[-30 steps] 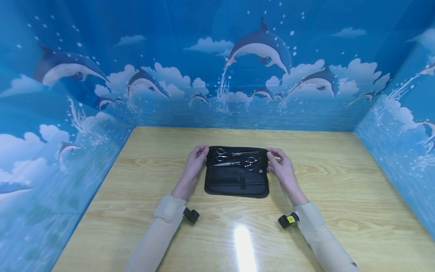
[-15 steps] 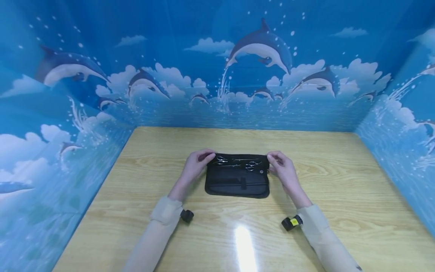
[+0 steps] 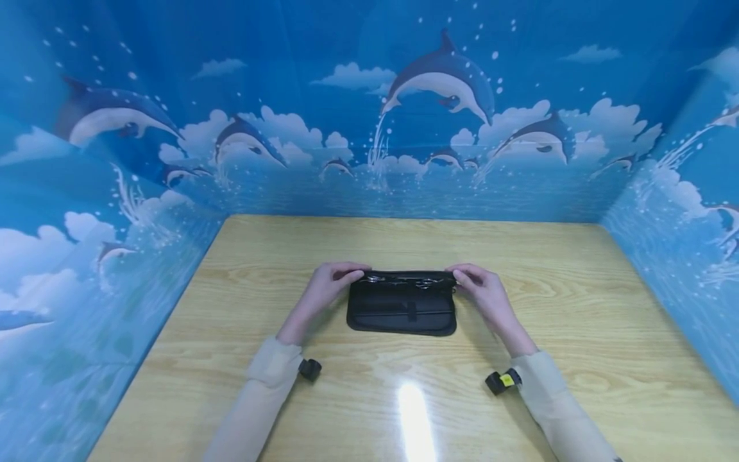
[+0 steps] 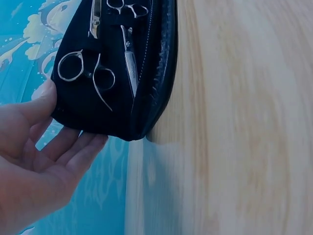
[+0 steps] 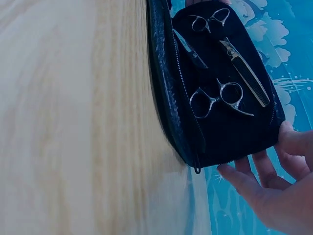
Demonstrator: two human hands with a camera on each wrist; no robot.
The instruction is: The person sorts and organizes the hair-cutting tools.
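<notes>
A black zippered scissors case [image 3: 375, 307] lies unfolded on the table, its far flap raised on edge. In the head view my left hand [image 3: 328, 286] pinches the flap's left end, thumb on the inner side and fingers behind. My right hand [image 3: 486, 292] grips the right end in the same way. Strapped inside the flap are a pair of scissors [image 4: 131, 68] and toothed thinning shears [image 5: 250, 81], their handles at opposite ends. From the head view both tools are mostly hidden by the steep tilt. The near half, with a pocket and strap, stays flat.
Wood-grain table [image 3: 554, 276] surrounds the case. A blue dolphin-print curtain [image 3: 323, 128] stands along the back and both sides. Each wrist carries a small black camera [image 3: 310, 369].
The far flap has swung up and toward me from lying nearly flat, both hands moving nearer with it. In the head view the scissors have narrowed to a thin strip.
</notes>
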